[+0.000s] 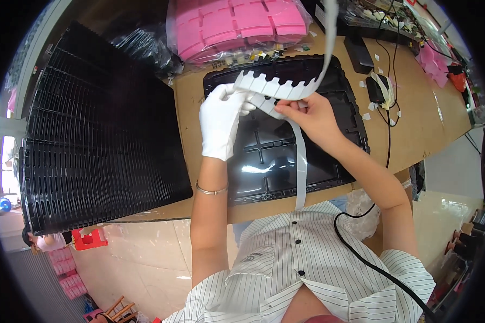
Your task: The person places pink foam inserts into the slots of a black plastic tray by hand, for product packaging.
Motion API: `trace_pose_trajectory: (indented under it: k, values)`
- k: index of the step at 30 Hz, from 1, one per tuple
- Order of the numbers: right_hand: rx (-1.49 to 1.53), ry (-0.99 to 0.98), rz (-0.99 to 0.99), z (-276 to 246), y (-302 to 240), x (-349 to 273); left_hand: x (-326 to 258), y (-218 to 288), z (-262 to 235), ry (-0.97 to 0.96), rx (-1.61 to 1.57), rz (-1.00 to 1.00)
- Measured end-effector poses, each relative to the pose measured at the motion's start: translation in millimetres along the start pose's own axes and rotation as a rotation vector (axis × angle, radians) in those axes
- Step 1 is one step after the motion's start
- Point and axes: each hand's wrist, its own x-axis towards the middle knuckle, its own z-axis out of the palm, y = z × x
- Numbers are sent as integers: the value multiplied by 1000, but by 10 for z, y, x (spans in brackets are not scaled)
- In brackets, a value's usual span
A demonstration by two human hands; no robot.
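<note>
My left hand [219, 125], in a white glove, pinches a white strip [277, 89] with a row of notched tabs along one edge. The strip loops up past the top of the view, and a plain length hangs down to the table's near edge. My bare right hand [319, 121] has thumb and fingers closed on the folded lower part of the same strip, close to the gloved fingertips. Beneath both hands lies a black moulded plastic tray [261, 145] with raised ribs, flat on the cardboard-covered table. My fingers hide some of the strip.
A tall stack of black trays [108, 134] stands at the left. Behind are bagged pink foam pieces [242, 24] and a dark plastic bag [148, 51]. To the right are a black device [380, 89], cables, scattered white scraps and pink plastic [434, 64].
</note>
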Motion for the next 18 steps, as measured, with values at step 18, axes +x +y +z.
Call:
trace_pose_trajectory:
  k: [18]
  values:
    - [-1019,23,77,-1217,731,950,-54,-240,-290,90,-4,-59]
